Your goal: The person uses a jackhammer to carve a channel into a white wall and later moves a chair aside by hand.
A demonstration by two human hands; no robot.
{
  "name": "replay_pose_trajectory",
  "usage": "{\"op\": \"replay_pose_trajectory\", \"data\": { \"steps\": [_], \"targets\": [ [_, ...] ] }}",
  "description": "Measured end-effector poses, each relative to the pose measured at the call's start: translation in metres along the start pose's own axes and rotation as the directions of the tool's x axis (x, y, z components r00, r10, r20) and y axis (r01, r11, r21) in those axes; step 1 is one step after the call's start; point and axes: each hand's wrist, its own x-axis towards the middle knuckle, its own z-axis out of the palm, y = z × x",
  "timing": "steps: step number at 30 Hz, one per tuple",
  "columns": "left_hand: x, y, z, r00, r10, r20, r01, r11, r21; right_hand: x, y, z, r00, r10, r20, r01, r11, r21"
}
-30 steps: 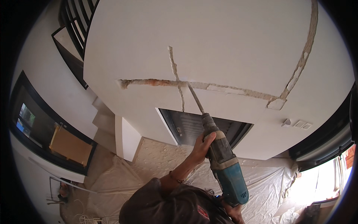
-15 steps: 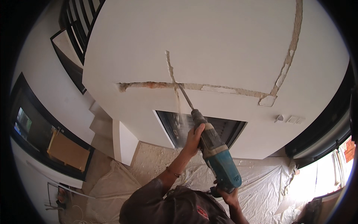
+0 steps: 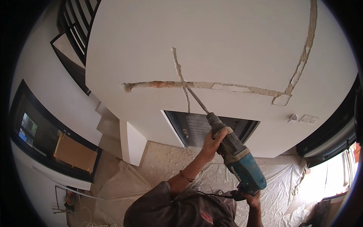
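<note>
Both of my hands hold a teal and black rotary hammer (image 3: 245,168) tilted up toward the white wall (image 3: 227,45). My left hand (image 3: 214,143) is wrapped round the front part, behind the chuck. At the rear, my right hand (image 3: 251,198) is closed on the handle; its fingers are partly hidden by the tool. The long chisel bit (image 3: 198,99) reaches up and left, its tip at the spot where a rough horizontal groove (image 3: 204,86) crosses a narrow vertical groove (image 3: 177,64). Reddish material shows in the horizontal groove left of the tip.
Below the grooves is a dark framed opening (image 3: 196,123). Rubble (image 3: 166,157) and plastic sheeting (image 3: 272,178) cover the floor. A power cord (image 3: 213,194) runs from the tool past my body. Wall switches (image 3: 309,119) sit at right; steps (image 3: 107,125) and a black railing (image 3: 77,22) at left.
The falling dust below the bit has thinned, and the vertical groove's lower part now shows clearly. The tool and both hands have shifted right and slightly down in the picture; the bit remains at the crossing.
</note>
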Motion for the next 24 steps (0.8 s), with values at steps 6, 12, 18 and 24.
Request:
{"op": "replay_pose_trajectory", "data": {
  "steps": [6,12,18,24],
  "targets": [
    [0.040,-0.018,0.035,0.986,0.128,-0.110,-0.133,0.990,-0.043,0.039,-0.049,-0.046,1.000,0.009,-0.022,-0.012,0.990,-0.143],
    [0.066,-0.021,0.060,0.960,0.069,-0.271,-0.070,0.998,0.009,0.091,-0.090,-0.093,0.983,0.093,0.156,-0.065,0.982,-0.175],
    [0.110,-0.028,0.062,0.918,0.191,-0.349,-0.236,0.968,-0.090,0.156,-0.086,-0.137,0.943,0.061,0.327,-0.012,0.989,-0.150],
    [0.128,-0.031,0.064,0.892,0.235,-0.386,-0.279,0.958,-0.061,0.184,-0.082,-0.151,0.928,0.050,0.370,0.007,0.988,-0.152]
  ]
}}
